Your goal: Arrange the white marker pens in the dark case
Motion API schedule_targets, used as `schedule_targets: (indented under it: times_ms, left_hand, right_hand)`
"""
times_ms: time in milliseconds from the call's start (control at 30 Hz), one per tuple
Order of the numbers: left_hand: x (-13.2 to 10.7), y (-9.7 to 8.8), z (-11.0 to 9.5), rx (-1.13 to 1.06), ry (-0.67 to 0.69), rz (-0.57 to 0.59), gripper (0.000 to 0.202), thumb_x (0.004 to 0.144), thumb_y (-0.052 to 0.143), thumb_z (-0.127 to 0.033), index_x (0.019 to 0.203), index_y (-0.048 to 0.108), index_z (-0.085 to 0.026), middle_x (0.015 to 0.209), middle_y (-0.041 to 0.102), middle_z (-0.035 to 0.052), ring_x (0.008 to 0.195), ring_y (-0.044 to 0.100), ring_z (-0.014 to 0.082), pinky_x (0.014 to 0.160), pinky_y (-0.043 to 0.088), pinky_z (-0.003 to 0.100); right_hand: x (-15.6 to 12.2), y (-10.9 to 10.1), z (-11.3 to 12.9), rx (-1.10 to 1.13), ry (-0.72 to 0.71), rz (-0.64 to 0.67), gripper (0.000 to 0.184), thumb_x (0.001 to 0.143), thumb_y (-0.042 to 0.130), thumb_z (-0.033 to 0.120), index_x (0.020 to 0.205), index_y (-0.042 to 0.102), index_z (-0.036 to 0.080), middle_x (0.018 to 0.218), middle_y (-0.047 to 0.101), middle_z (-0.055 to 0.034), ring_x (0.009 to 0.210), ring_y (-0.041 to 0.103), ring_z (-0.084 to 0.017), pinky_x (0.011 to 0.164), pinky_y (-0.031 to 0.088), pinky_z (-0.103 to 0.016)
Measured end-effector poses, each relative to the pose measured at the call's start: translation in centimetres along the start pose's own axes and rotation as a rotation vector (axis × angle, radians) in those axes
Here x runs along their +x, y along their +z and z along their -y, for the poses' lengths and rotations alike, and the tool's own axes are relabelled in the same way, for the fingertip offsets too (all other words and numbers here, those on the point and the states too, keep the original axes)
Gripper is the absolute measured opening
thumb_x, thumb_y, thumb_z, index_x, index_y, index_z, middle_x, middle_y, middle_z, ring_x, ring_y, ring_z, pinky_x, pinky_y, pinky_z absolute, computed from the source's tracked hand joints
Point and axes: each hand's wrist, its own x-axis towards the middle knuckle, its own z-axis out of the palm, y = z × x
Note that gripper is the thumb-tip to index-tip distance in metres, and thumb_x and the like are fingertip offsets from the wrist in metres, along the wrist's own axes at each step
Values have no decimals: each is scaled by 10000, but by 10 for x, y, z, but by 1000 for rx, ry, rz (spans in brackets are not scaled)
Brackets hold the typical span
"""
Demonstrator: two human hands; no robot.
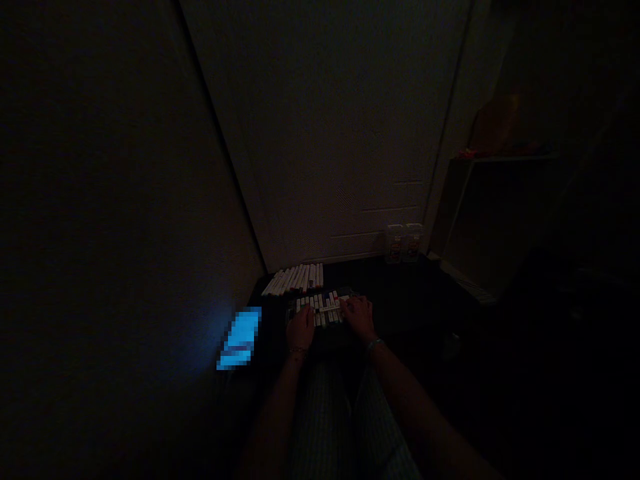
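The room is very dark. My left hand (300,328) and my right hand (359,315) both rest on a dark case of pale markers (323,309) lying on the floor in front of my legs. The left hand's fingers curl over the case's left end. Over the right end lie the right hand's fingers, bent, touching the markers. What either hand grips is too dim to make out. A second row of white markers (296,279) lies just behind the case, near the wall.
A glowing blue screen (241,338) lies on the floor to the left. Two small pale boxes (404,243) stand against the back wall. A shelf unit (493,220) stands at the right. Walls close in at left and back.
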Motion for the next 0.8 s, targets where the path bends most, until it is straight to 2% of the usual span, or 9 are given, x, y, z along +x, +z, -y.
schedule_targets:
  times_ms: [267,567,800]
  left_hand:
    - [1,-1,-1,11,-25,38,354,884,285,-356,1095,536,-222,1088,614,46,969,568,159,811,398,264]
    - [0,0,-1,4,-17,18,346,881,290,-349,1087,536,-219,1123,596,38,999,553,150,843,389,265]
    - [-1,-6,-5,0,-31,35,322,875,314,-321,1082,540,-220,1111,602,43,998,553,163,835,384,276]
  right_hand:
    - [-1,0,0,-3,10,-6,376,866,339,469,808,626,232,890,630,-32,968,436,-191,839,254,-322]
    - [0,-3,2,-4,23,25,399,876,318,464,808,634,229,902,629,-33,971,433,-190,846,249,-319]
    - [-1,-3,3,-19,43,28,382,872,330,456,828,631,226,898,627,-39,980,433,-197,853,249,-326]
